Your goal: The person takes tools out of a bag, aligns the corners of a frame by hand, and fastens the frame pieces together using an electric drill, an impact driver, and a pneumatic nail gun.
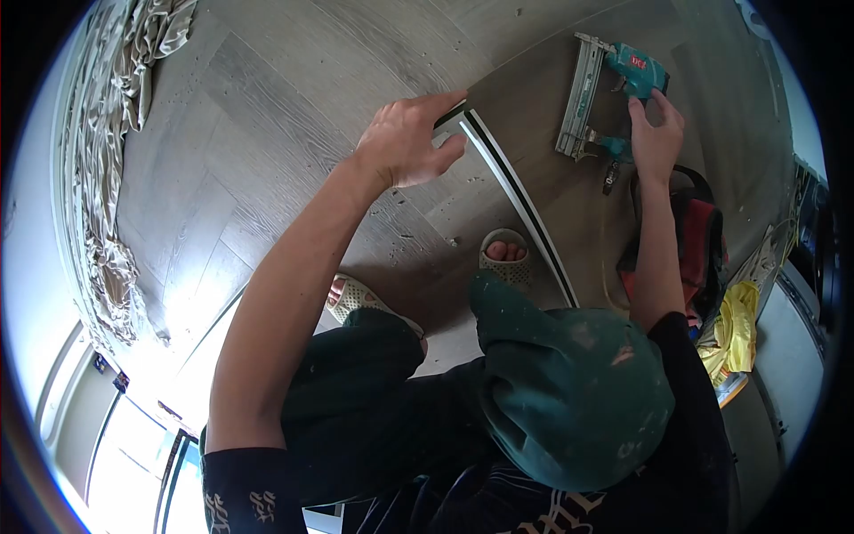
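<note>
A teal and grey nail gun (580, 93) is at the upper right over the floor, with an air hose running down from it. My right hand (656, 138) has its thumb and fingers on the gun's teal handle. A long white strip with a dark line (520, 200) extends diagonally from the centre down toward my knee. My left hand (414, 141) is at the strip's upper end, its fingers on a short dark-edged piece (451, 114) and its thumb apart below.
Grey wood-look floor (294, 98) carries scattered debris. Crumpled fabric (133, 71) lies along the left. At the right are a red and black bag (698, 236) and a yellow plastic bag (737, 329). My sandalled feet (505, 254) are below the strip's upper end.
</note>
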`<action>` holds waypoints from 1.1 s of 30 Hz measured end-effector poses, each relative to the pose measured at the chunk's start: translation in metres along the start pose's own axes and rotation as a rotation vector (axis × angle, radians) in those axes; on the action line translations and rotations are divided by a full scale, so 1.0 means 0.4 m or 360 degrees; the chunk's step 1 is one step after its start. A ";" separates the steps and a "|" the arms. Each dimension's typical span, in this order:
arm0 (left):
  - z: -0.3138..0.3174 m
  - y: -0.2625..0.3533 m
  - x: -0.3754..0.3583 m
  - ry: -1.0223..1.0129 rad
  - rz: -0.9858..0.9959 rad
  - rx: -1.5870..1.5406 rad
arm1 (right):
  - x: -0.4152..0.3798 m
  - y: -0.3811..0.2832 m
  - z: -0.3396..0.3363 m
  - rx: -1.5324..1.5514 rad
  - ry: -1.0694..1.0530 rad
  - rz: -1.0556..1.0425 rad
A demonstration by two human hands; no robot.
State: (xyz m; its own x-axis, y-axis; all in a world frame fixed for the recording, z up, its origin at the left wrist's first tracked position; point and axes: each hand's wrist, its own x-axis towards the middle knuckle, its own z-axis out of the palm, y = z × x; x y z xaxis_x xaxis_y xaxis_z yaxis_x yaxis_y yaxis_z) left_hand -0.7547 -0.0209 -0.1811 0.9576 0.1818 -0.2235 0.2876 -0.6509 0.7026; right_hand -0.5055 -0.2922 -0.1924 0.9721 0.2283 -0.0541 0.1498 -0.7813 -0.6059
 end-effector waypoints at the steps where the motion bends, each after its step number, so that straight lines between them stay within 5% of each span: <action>1: 0.000 -0.002 0.000 -0.0026 0.0001 0.0020 | -0.049 -0.063 -0.008 -0.0008 0.0033 -0.0263; 3: -0.001 -0.001 0.003 -0.0058 0.0016 0.0051 | -0.152 -0.151 0.001 0.0468 -0.0762 -0.0282; 5: 0.005 0.000 0.011 -0.0137 -0.0042 0.0031 | -0.251 -0.212 0.046 0.0157 -0.0987 -0.0772; 19: 0.013 0.020 0.023 -0.0291 -0.0326 0.0050 | -0.320 -0.220 0.163 0.0383 -0.1209 -0.0315; 27: -0.010 0.026 0.017 -0.0162 -0.0219 0.0090 | -0.319 -0.204 0.177 0.0332 -0.1199 -0.0328; 29: -0.021 0.004 0.020 -0.0359 -0.0256 -0.0063 | -0.320 -0.178 0.192 0.0343 -0.1132 -0.0458; 31: 0.013 -0.041 0.007 -0.0105 0.0101 -0.0130 | -0.319 -0.195 0.178 0.0256 -0.1232 -0.0320; 33: 0.012 -0.067 0.016 -0.0540 -0.0306 -0.0198 | -0.311 -0.176 0.194 0.0357 -0.1259 -0.0441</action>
State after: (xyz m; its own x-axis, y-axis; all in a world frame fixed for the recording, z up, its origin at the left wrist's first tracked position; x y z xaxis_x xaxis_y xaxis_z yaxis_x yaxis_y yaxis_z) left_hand -0.7565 -0.0056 -0.2046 0.8318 0.0243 -0.5545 0.4808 -0.5307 0.6980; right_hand -0.6510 -0.2205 -0.2044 0.4824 0.7953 -0.3671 0.2423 -0.5239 -0.8166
